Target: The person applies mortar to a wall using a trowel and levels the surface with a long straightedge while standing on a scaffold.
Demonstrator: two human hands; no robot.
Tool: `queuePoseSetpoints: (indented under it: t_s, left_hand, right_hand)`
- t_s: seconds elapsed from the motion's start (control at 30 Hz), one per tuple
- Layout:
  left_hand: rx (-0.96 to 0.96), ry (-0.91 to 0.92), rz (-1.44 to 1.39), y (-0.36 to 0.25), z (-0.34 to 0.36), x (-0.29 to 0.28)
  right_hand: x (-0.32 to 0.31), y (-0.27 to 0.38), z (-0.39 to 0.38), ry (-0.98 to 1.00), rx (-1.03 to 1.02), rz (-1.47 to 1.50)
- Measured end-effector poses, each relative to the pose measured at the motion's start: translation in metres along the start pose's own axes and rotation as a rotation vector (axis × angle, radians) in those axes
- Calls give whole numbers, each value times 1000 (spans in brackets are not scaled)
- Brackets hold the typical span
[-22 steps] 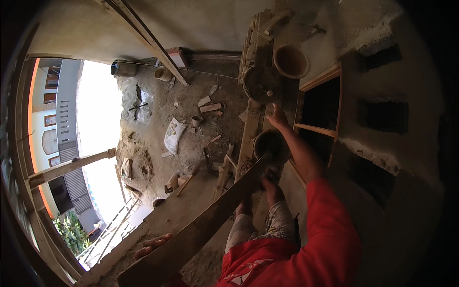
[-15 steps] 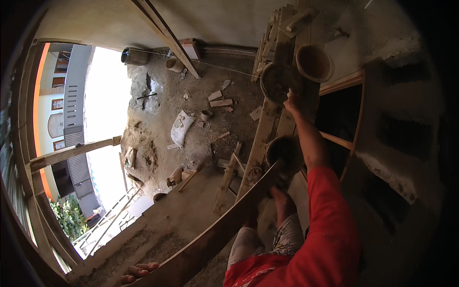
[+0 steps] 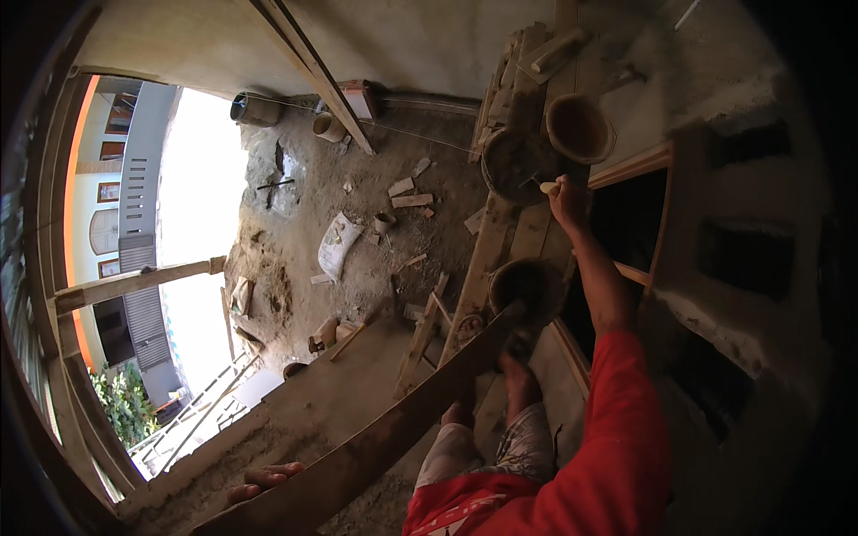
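My right hand (image 3: 565,202) reaches far out in a red sleeve and grips the pale handle (image 3: 547,188) of a tool. The tool's end dips into a round pan of grey mortar (image 3: 511,165) on the scaffold planks (image 3: 500,241). An orange-brown bucket (image 3: 579,127) stands just beyond the pan. At the lower left, my left hand (image 3: 264,478) curls its fingers over the edge of a long wooden board (image 3: 402,420) that slants across the view. A dark bucket (image 3: 527,286) sits by the board's far end, near my bare feet (image 3: 518,386).
A rough plastered wall with a wooden-framed opening (image 3: 639,232) rises on the right. Far below lies dirt ground with bricks (image 3: 407,192), a white sack (image 3: 337,246), small pots and a wooden ladder (image 3: 422,335). A concrete ledge (image 3: 295,402) and an open drop are on the left.
My right arm has stretched further out, from the nearer dark bucket to the mortar pan. My left hand keeps its hold on the long board.
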State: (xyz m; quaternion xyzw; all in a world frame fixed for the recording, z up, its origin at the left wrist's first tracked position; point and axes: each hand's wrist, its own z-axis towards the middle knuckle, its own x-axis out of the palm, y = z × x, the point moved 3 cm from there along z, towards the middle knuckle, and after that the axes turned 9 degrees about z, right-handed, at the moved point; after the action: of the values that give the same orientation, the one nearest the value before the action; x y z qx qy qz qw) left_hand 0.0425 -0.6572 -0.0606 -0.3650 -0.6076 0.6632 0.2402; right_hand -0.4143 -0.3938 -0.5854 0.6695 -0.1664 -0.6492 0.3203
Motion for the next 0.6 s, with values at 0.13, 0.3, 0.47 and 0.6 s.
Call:
queuePoseSetpoints:
  t_s: [0.13,0.3,0.47,0.6]
  left_hand:
    - [152,-9,140,5,5,15]
    - [185,-49,174,8,0,12]
    - [162,-52,80,7,-14,-4]
    - [157,49,-21,4,3,-5]
  right_hand:
    - [-24,1,-9,1,80,-41]
    - [-11,-5,-14,61,298,-8]
    - [19,11,-9,128,286,152]
    - [40,-36,8,-9,166,88]
